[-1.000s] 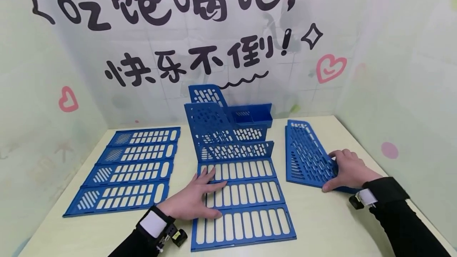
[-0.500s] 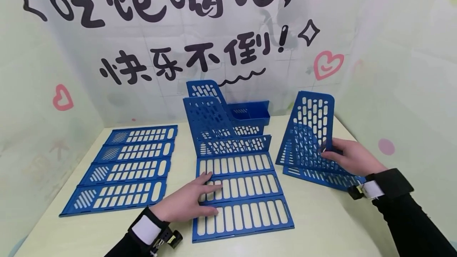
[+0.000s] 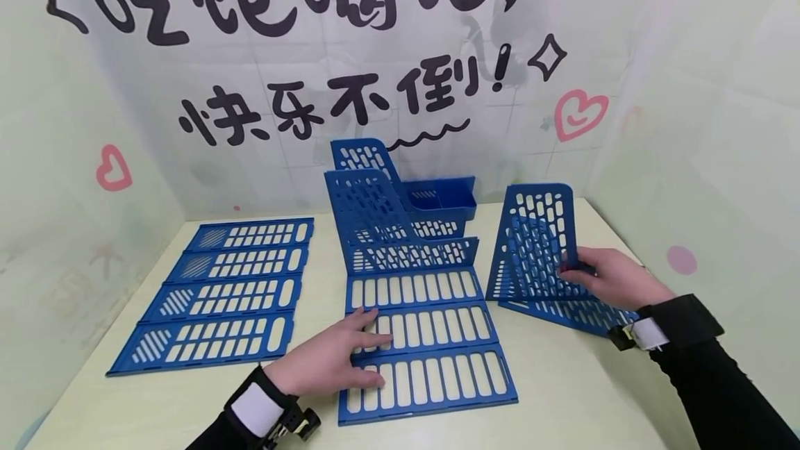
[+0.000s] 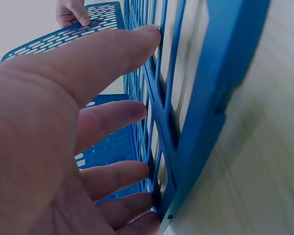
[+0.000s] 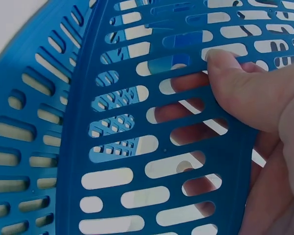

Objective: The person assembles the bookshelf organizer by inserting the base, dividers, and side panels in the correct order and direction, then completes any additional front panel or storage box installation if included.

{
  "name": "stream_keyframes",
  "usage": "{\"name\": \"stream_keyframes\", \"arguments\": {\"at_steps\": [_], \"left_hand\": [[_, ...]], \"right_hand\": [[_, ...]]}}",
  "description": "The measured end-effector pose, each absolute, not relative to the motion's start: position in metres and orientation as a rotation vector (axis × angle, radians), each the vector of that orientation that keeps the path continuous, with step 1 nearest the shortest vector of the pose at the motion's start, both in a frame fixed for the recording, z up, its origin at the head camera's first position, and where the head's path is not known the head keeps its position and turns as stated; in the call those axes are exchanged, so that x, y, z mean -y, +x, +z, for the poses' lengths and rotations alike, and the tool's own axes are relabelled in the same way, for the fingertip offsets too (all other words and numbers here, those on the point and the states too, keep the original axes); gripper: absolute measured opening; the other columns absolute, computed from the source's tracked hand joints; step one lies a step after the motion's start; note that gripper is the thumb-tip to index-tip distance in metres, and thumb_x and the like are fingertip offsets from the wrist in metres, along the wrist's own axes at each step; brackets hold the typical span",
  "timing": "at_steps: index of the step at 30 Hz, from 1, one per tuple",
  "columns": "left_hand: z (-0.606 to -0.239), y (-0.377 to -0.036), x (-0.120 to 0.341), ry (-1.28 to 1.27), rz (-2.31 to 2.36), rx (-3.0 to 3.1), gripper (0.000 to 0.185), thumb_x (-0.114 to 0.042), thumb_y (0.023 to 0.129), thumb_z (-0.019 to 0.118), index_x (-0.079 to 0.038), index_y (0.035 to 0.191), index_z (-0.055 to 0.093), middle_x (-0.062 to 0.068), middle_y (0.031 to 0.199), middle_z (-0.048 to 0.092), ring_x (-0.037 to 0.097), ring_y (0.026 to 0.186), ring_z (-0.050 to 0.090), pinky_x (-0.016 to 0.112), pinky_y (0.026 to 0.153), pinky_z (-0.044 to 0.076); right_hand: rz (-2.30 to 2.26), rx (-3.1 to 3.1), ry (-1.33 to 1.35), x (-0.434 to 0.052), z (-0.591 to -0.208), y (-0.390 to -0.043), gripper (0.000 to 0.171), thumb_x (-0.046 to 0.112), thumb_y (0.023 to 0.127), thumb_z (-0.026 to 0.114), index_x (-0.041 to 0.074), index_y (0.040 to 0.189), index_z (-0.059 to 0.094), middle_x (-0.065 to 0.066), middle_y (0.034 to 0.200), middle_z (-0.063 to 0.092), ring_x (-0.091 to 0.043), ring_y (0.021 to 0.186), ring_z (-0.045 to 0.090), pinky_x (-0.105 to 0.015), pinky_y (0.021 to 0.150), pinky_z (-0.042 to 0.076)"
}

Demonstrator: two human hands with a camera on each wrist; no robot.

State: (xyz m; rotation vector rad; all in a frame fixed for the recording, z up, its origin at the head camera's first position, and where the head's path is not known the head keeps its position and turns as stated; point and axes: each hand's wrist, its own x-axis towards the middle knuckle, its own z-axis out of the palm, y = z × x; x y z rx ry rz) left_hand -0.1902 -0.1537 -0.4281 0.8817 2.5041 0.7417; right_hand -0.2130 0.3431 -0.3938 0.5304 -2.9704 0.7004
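My right hand (image 3: 619,276) pinches the edge of a blue perforated file-rack divider panel (image 3: 534,248), thumb on one face and fingers behind. The panel stands tilted up over another perforated panel (image 3: 575,317) lying on the table. In the right wrist view the thumb (image 5: 230,81) presses near the panel's edge. My left hand (image 3: 325,356) rests with spread fingers on the left side of joined blue slatted base panels (image 3: 428,351); its fingertips touch the slats in the left wrist view. At the base's far end, several perforated dividers (image 3: 359,196) stand upright.
Several joined blue slatted panels (image 3: 215,266) lie flat on the left of the pale table (image 3: 562,394). A blue two-compartment box (image 3: 456,210) is at the back beside the upright dividers. Printed sheeting (image 3: 250,61) encloses the table at the back and sides.
My right hand has raised a divider panel from lying on the other one to a tilted upright position, then lowered it slightly. My left hand stays on the base.
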Motion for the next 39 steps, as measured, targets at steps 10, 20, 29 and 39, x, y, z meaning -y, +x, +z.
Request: {"name": "stream_keyframes", "arguments": {"at_steps": [10,20,29,39], "left_hand": [[-0.427,-0.189,0.15,0.848,0.761,-2.456,0.066,-0.044,0.094,0.087,-0.018,0.152,0.068,0.023,0.18,0.03,0.054,0.167,0.019,0.072,0.125,0.037],[-0.427,-0.189,0.15,0.852,0.766,-2.434,0.066,-0.044,0.096,0.086,-0.017,0.153,0.067,0.023,0.18,0.027,0.054,0.168,0.016,0.072,0.126,0.035],[-0.429,-0.19,0.153,0.905,0.759,-2.427,0.065,-0.046,0.097,0.083,-0.016,0.152,0.067,0.025,0.18,0.027,0.057,0.167,0.014,0.074,0.126,0.032],[-0.427,-0.191,0.154,0.938,0.716,-2.444,0.063,-0.047,0.097,0.083,-0.016,0.15,0.069,0.025,0.179,0.029,0.058,0.166,0.017,0.075,0.125,0.034]], "right_hand": [[0.642,2.974,0.544,-0.336,-0.396,-0.214,0.007,0.011,0.105,0.074,0.012,0.111,0.077,0.002,0.104,0.081,-0.013,0.093,0.072,-0.035,0.087,0.063],[0.632,2.972,0.554,-0.335,-0.396,-0.218,0.007,0.012,0.104,0.075,0.013,0.11,0.077,0.003,0.104,0.08,-0.015,0.095,0.073,-0.045,0.091,0.064],[0.665,2.935,0.589,-0.337,-0.399,-0.226,0.006,0.011,0.103,0.077,0.013,0.108,0.079,0.004,0.102,0.08,-0.015,0.094,0.073,-0.04,0.09,0.064],[0.681,2.907,0.588,-0.328,-0.402,-0.234,0.012,0.007,0.104,0.074,0.009,0.114,0.08,-0.005,0.108,0.084,-0.029,0.104,0.08,-0.052,0.094,0.064]]}}
